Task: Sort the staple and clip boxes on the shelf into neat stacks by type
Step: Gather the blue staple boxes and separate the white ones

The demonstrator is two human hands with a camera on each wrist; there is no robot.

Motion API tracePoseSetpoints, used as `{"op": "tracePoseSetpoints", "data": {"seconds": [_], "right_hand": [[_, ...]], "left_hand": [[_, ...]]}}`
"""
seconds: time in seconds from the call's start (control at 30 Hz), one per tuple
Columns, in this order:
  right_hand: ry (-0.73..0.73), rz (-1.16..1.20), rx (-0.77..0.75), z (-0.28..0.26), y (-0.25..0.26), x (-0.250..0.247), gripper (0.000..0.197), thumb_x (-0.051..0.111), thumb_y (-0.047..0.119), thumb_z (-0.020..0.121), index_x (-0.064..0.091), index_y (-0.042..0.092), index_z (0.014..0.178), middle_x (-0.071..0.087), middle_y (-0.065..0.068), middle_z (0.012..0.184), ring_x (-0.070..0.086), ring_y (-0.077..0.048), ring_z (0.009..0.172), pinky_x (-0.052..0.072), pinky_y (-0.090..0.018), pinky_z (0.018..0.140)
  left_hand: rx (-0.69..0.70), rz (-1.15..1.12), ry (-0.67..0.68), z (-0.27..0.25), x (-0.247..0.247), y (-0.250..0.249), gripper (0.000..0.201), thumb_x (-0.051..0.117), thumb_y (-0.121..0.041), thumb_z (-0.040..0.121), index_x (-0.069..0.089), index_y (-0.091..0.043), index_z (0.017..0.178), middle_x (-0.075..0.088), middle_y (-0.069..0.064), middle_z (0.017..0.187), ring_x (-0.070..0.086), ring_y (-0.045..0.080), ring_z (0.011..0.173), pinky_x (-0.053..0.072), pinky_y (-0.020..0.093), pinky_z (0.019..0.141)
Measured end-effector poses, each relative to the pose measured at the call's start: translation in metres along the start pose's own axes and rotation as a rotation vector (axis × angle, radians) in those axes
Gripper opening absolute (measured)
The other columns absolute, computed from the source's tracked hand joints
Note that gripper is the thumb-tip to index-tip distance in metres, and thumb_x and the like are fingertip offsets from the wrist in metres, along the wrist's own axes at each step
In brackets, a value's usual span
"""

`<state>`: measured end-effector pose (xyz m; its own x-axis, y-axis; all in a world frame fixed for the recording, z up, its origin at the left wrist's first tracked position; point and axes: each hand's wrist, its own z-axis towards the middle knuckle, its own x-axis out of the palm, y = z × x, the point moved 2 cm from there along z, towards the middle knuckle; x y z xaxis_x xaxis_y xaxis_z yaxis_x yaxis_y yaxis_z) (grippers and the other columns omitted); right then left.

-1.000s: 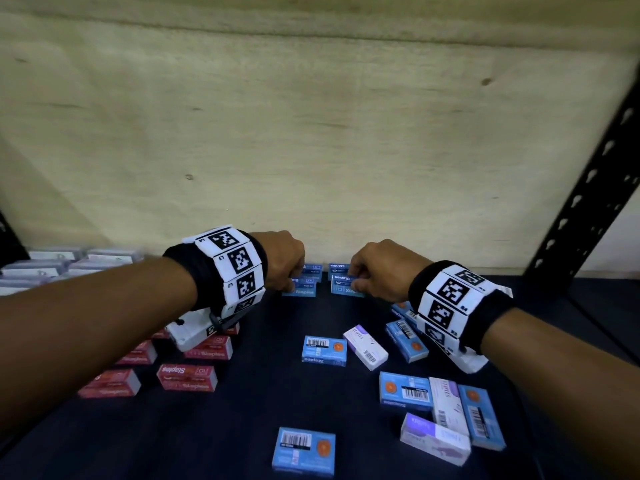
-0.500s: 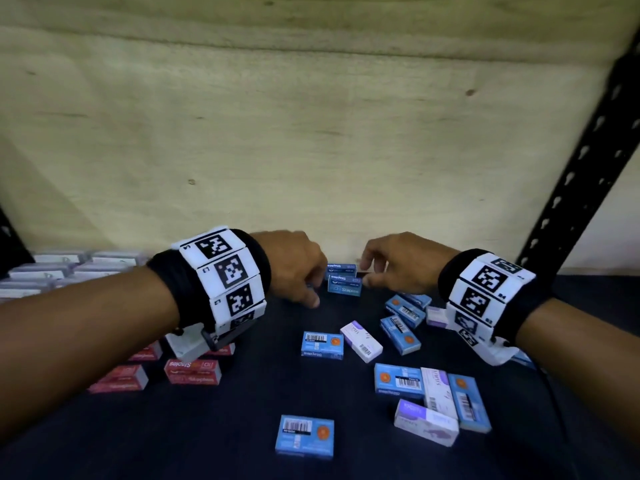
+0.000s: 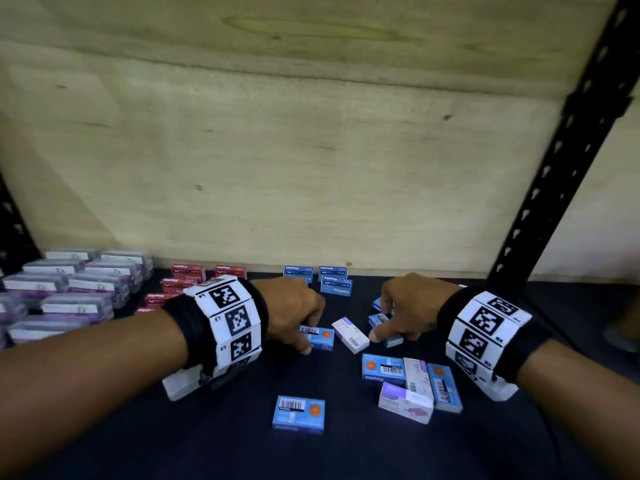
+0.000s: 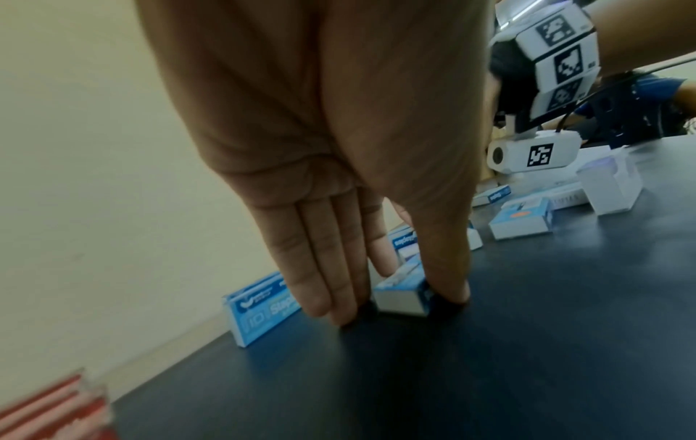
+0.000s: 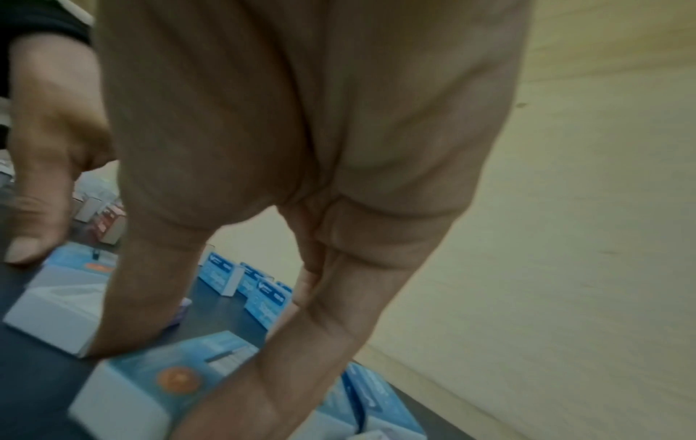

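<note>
Blue staple boxes (image 3: 335, 289) stand on edge in a small cluster against the plywood back panel (image 3: 311, 174) of the dark shelf (image 3: 207, 445), and every place below is told from that cluster. Just in front of it and slightly left, the left hand (image 3: 294, 310) reaches down on a loose blue box (image 3: 320, 337) lying barcode-up; in the left wrist view its thumb and fingers (image 4: 331, 285) are set on opposite sides of that box (image 4: 403, 297), pinching it against the shelf. In front of the cluster and to the right, the right hand (image 3: 405, 310) is down among more blue boxes, its fingers curled round one blue box with an orange dot (image 5: 177, 378); the right wrist view is blurred, so the exact hold is hard to read. Between the two hands lies a white and purple box (image 3: 350, 335), tilted. Further forward sits a loose group of blue and white boxes (image 3: 412, 379), and nearer still a single blue box (image 3: 298, 414) lies flat, well apart from the rest. Left of the cluster along the back panel stand red staple boxes (image 3: 188, 273), and far left are rows of clear clip boxes (image 3: 69, 289). A black perforated upright (image 3: 568, 140) rises to the right.
</note>
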<state>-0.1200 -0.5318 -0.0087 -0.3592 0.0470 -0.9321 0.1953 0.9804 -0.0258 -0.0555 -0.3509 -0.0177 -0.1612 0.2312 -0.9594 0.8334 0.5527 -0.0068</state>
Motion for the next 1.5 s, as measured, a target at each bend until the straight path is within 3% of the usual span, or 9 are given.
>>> {"op": "tracePoseSetpoints", "data": {"seconds": [0.17, 0.27, 0.47, 0.63, 0.8, 1.0, 1.13, 1.37, 1.5], "right_hand": [[0.005, -0.012, 0.026, -0.001, 0.002, 0.001, 0.039, 0.075, 0.047, 0.078, 0.067, 0.013, 0.093, 0.077, -0.003, 0.081, 0.071, -0.015, 0.069, 0.059, -0.033, 0.08], [0.006, 0.061, 0.034, -0.002, -0.004, -0.002, 0.024, 0.068, 0.034, 0.084, 0.071, 0.015, 0.098, 0.077, -0.003, 0.083, 0.074, -0.018, 0.069, 0.06, -0.033, 0.08], [0.044, 0.145, 0.009, -0.005, -0.013, -0.001, 0.022, 0.052, 0.024, 0.095, 0.061, 0.017, 0.075, 0.072, 0.0, 0.068, 0.067, -0.011, 0.057, 0.054, -0.023, 0.068], [0.012, -0.004, -0.006, -0.001, -0.01, -0.004, 0.017, 0.053, 0.01, 0.086, 0.067, 0.006, 0.094, 0.076, -0.006, 0.082, 0.065, -0.019, 0.077, 0.052, -0.03, 0.074], [-0.01, -0.081, -0.01, -0.005, -0.007, -0.004, 0.027, 0.053, 0.011, 0.086, 0.07, 0.009, 0.106, 0.075, -0.005, 0.09, 0.066, -0.023, 0.093, 0.053, -0.035, 0.081], [-0.035, -0.072, -0.017, -0.01, -0.004, -0.004, 0.033, 0.051, 0.021, 0.094, 0.062, 0.024, 0.126, 0.064, 0.0, 0.12, 0.058, -0.019, 0.11, 0.046, -0.029, 0.088], [-0.057, 0.007, 0.01, -0.011, -0.007, -0.002, 0.026, 0.053, 0.028, 0.094, 0.065, 0.026, 0.116, 0.064, 0.009, 0.084, 0.064, -0.013, 0.097, 0.05, -0.03, 0.09], [-0.086, 0.067, 0.008, -0.014, -0.013, 0.0, 0.026, 0.055, 0.031, 0.094, 0.062, 0.029, 0.119, 0.064, 0.004, 0.107, 0.062, -0.013, 0.097, 0.049, -0.028, 0.089], [-0.103, 0.036, -0.021, -0.014, -0.014, 0.001, 0.026, 0.058, 0.043, 0.093, 0.062, 0.028, 0.114, 0.061, 0.005, 0.102, 0.057, -0.013, 0.093, 0.046, -0.027, 0.083]], "left_hand": [[-0.001, -0.055, 0.003, -0.003, 0.0, 0.006, 0.031, 0.067, -0.041, 0.086, 0.062, -0.02, 0.109, 0.062, -0.006, 0.098, 0.058, 0.013, 0.092, 0.047, 0.028, 0.078], [0.009, -0.053, -0.005, -0.005, -0.003, 0.011, 0.028, 0.058, -0.042, 0.092, 0.063, -0.024, 0.113, 0.064, -0.007, 0.102, 0.056, 0.011, 0.09, 0.043, 0.025, 0.078], [0.008, 0.02, -0.008, -0.004, -0.002, 0.016, 0.034, 0.041, -0.038, 0.1, 0.064, -0.019, 0.116, 0.066, -0.001, 0.112, 0.058, 0.016, 0.099, 0.04, 0.024, 0.082], [0.016, 0.057, -0.034, -0.003, 0.002, 0.015, 0.035, 0.037, -0.036, 0.102, 0.063, -0.017, 0.118, 0.065, -0.001, 0.115, 0.057, 0.017, 0.103, 0.04, 0.027, 0.087], [-0.001, 0.054, -0.059, -0.003, 0.004, 0.016, 0.035, 0.037, -0.037, 0.102, 0.061, -0.019, 0.118, 0.065, 0.001, 0.114, 0.058, 0.019, 0.103, 0.043, 0.029, 0.089], [-0.015, 0.096, -0.047, -0.005, 0.005, 0.013, 0.036, 0.035, -0.039, 0.102, 0.059, -0.018, 0.119, 0.064, 0.004, 0.113, 0.058, 0.021, 0.102, 0.043, 0.032, 0.087], [-0.03, 0.101, -0.037, -0.007, 0.004, 0.011, 0.035, 0.035, -0.039, 0.102, 0.057, -0.018, 0.12, 0.063, 0.006, 0.114, 0.058, 0.022, 0.101, 0.042, 0.032, 0.084], [-0.066, 0.088, 0.001, -0.005, -0.004, 0.002, 0.034, 0.048, -0.042, 0.096, 0.055, -0.021, 0.121, 0.06, 0.001, 0.107, 0.056, 0.018, 0.093, 0.044, 0.03, 0.077], [-0.057, 0.14, -0.035, 0.0, -0.011, -0.007, 0.029, 0.055, -0.043, 0.093, 0.057, -0.023, 0.113, 0.053, -0.004, 0.093, 0.048, 0.016, 0.082, 0.037, 0.029, 0.069]]}}
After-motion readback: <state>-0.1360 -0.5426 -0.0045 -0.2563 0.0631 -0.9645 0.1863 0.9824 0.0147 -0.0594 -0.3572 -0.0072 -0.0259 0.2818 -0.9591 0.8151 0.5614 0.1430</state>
